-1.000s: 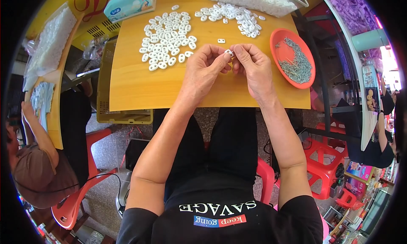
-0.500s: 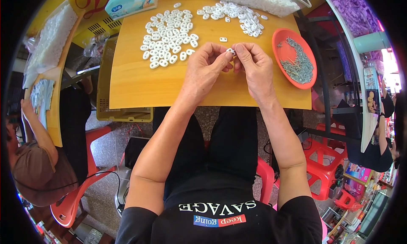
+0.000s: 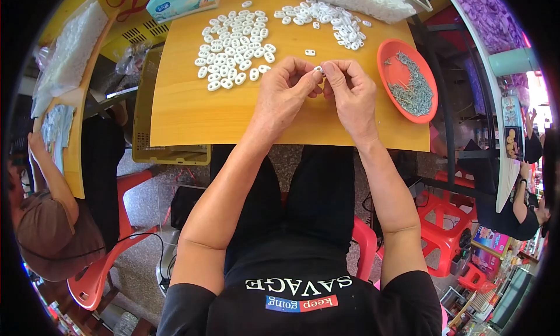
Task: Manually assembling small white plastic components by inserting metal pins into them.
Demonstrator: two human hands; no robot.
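Above the wooden table (image 3: 204, 123), my two hands meet fingertip to fingertip. My left hand (image 3: 280, 96) pinches a small white piece with dark holes (image 3: 318, 69) between thumb and fingers. My right hand (image 3: 353, 93) is closed with its thumb and fingertips against the same piece. Whether a thin pin is in the right fingers is hidden. Just beyond the hands lies a single white two-holed piece (image 3: 310, 52). White oval two-holed pieces (image 3: 241, 78) spread to the left, close to my left knuckles. To the right, an orange-red oval dish (image 3: 385, 67) holds thin metal pins (image 3: 415, 98).
Smaller white two-holed pieces (image 3: 345, 31) are heaped at the back, before a bag of white parts (image 3: 361, 0). A tissue pack (image 3: 182, 2) stands back left. A yellow crate (image 3: 169, 155) sits below the table's left side. People sit left (image 3: 52, 231) and right (image 3: 507, 213).
My hands stay together in nearly the same place, and the small white piece between them has turned slightly. At the far right, the other person's arm has shifted.
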